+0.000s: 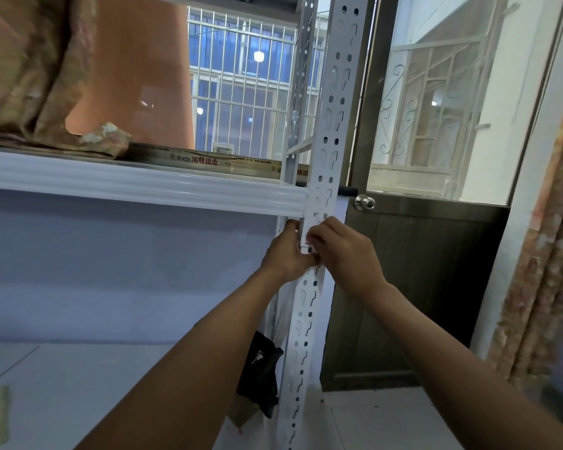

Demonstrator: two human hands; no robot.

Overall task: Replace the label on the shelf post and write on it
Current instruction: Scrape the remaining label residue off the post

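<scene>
Both of my hands are meeting on the white shelf post (319, 177), a little right of the middle of the frame, just under the point where the white shelf rail (143, 186) is joining it. The left hand (285, 251) is wrapping the post from the left, with its fingers curling around the edge and its thumb reaching across the front; it is gripping the post itself. The right hand (345, 251) is coming in from the right with its fingers drawn narrow, pinching at a small white label (306, 246) lying flat on the face of the post between the two hands. A trace of red is showing at the label's edge under the fingertips, but I cannot tell if the label is stuck down fully or partly lifted, since the fingers are covering most of it. Above the rail, in the upper left of the frame, brown patterned cloth (30, 66) is lying on the shelf, next to a long flat printed box (215, 162) running toward the post. To the right of the post a dark door (413, 287) with a round metal knob (364, 203) is standing shut. Low in the frame, just left of the post, a black bag (260, 371) is hanging.
</scene>
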